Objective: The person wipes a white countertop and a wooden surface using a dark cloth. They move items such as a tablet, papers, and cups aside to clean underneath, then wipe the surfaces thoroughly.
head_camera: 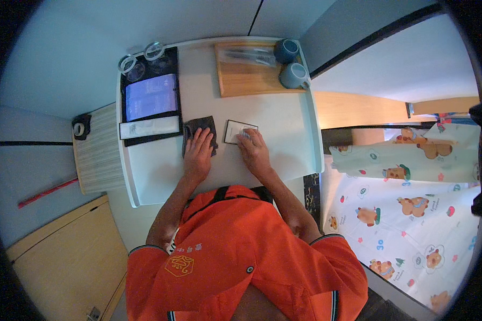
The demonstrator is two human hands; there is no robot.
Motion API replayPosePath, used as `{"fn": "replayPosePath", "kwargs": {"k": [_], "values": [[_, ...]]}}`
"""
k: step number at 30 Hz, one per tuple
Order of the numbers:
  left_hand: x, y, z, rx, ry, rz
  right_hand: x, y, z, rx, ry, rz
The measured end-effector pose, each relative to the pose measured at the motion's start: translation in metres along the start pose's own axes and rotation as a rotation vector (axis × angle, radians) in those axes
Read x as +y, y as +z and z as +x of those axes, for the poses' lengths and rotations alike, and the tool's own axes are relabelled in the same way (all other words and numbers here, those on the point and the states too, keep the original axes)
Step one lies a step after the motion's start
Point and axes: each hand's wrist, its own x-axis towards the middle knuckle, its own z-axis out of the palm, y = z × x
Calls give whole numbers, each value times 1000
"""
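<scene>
On the white tabletop (160, 170), my left hand (199, 154) lies with spread fingers on a folded dark grey cloth (201, 122). To its right, my right hand (255, 150) has its fingers bent over the right part of a small white card or flat packet with a black border (233, 130). A small, clear-looking item shows at those fingertips; what it is and whether the hand grips it, I cannot tell. Cloth and card lie apart, with a narrow strip of tabletop between them.
A black tray (179, 96) at the back left bears a purple packet (152, 97), a white box (149, 127) and two glasses (154, 51). A wooden tray (245, 86) at the back right holds wrapped items (251, 55), a dark mug (286, 51) and a grey-blue mug (294, 76).
</scene>
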Motion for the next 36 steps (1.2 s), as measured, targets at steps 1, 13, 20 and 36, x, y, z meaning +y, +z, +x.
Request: {"fn": "replayPosePath", "kwargs": {"k": [1, 13, 20, 36], "values": [[3, 2, 2, 2, 42, -32, 2, 0, -4, -1, 8, 53], [28, 38, 42, -115, 145, 0, 9, 2, -13, 73, 3, 122], [-3, 13, 11, -142, 56, 75, 12, -12, 1, 5, -66, 17], [-6, 2, -5, -25, 36, 3, 26, -33, 34, 23, 70, -44]]}}
